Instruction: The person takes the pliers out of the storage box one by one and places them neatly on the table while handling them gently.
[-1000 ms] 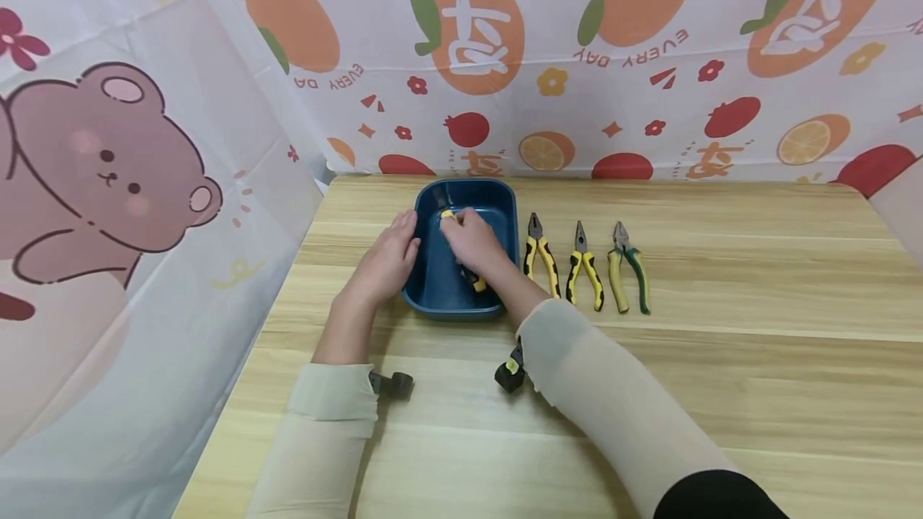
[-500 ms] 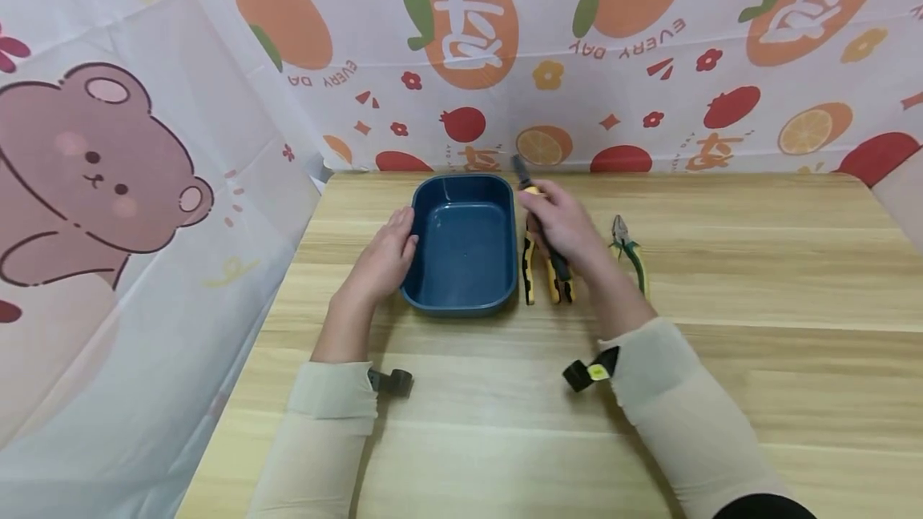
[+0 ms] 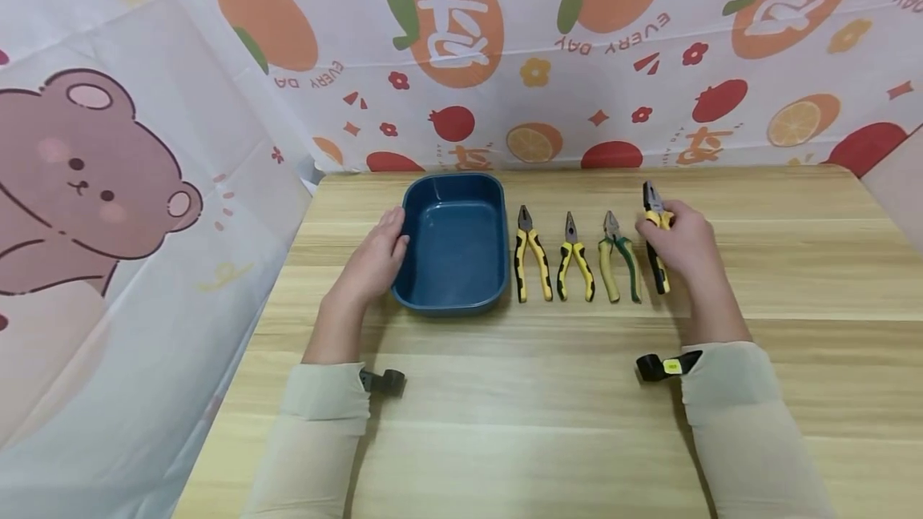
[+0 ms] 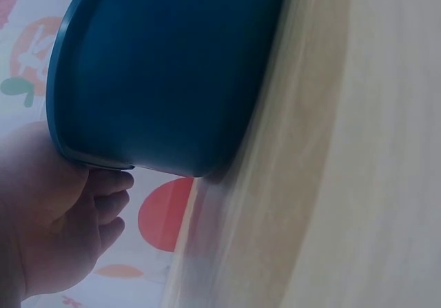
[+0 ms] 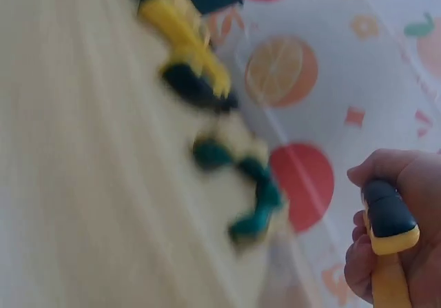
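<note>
In the head view my left hand rests against the left wall of a dark blue rectangular basin, fingers fairly straight along its rim. The left wrist view shows the hand at the corner of the basin. Farther right, my right hand grips yellow-and-black pliers, their metal nose pointing away from me. The right wrist view has their handle ends poking out of my curled fingers. Green-handled pliers lie just left of that hand.
Between the basin and the green-handled pliers lie yellow-and-black pliers and needle-nose pliers, all in a row. The wooden table ends at a fruit-printed cloth behind. A bear-printed cloth hangs at the left.
My right hand has lifted the held pliers out of the basin and carried them right, past the row of pliers. My left hand stays at the basin.
</note>
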Tool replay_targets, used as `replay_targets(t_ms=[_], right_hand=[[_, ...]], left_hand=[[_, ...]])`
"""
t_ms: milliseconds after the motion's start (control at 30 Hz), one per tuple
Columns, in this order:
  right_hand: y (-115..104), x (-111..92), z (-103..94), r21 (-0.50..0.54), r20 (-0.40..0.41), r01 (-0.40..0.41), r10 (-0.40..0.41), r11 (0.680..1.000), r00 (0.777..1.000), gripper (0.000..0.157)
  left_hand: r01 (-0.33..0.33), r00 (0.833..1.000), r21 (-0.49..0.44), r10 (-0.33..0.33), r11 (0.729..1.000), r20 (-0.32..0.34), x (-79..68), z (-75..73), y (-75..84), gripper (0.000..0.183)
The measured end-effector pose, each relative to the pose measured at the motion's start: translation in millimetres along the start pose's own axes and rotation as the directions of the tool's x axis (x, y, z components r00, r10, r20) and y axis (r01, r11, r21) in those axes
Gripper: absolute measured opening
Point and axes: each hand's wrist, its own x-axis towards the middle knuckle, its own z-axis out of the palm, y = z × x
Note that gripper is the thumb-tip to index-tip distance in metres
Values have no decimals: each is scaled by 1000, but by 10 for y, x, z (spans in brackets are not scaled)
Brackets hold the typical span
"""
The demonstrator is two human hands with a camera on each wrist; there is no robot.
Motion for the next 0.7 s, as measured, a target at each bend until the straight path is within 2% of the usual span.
replay_targets(t_ms=[233,467,700], right_hand=[[281,83,-6,-129,1,-55,56,990,998,62],[382,138,50,-137,-6,-72,72,988,997,63],[458,171,119,-141,-29,-46,42,989,999,62]], left_hand=[[-10,1000,7,10,1000,-15,-3,-4,-18,59],[3,1000,-2,-3,1000,-13,-2,-24,-13,58],[3,1000,-3,-3,1000,-7,2,12,1,58]])
